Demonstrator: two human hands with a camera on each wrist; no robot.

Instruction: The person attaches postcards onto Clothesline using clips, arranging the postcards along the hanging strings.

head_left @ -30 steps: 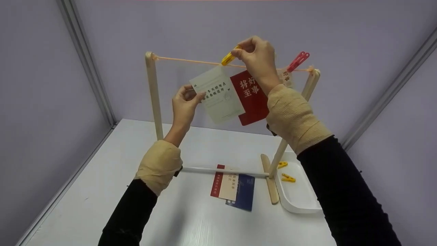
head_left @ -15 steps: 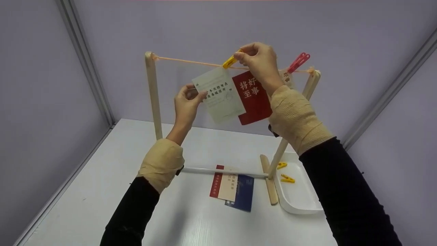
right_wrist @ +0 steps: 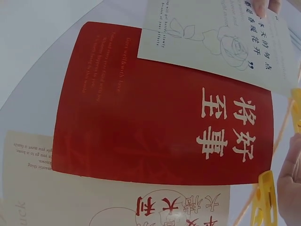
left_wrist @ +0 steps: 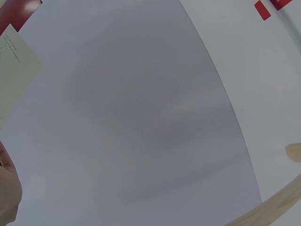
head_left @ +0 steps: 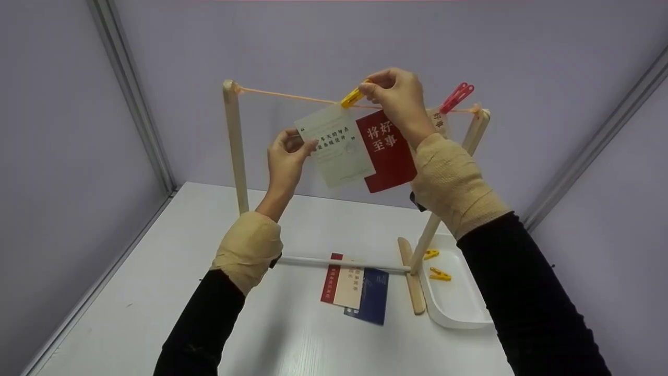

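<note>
In the head view my left hand (head_left: 284, 162) pinches the left edge of a pale green card (head_left: 339, 151). My right hand (head_left: 399, 96) pinches a yellow clothespin (head_left: 352, 98), whose tip is at the card's top corner by the orange string (head_left: 287, 96). Beside it hangs a red card (head_left: 389, 156), partly behind my right hand. The right wrist view shows the red card (right_wrist: 164, 108) under the pale green card's edge, with another yellow clothespin (right_wrist: 265, 200) at its corner. A cream card (right_wrist: 108, 202) hangs past it. The left wrist view catches the pale card (left_wrist: 16, 70) and part of my left hand (left_wrist: 8, 193).
The string spans two wooden posts (head_left: 236, 146). A red clothespin (head_left: 456, 97) stands at its right end. Several cards (head_left: 347, 287) lie on the white table (head_left: 209, 324) under the frame's lower bar (head_left: 313, 260). Yellow clothespins (head_left: 441, 274) lie in a white tray (head_left: 462, 322) at right.
My right hand and the yellow clothespin have moved slightly down and right. My left hand has shifted slightly right with the pale green card, still gripping it.
</note>
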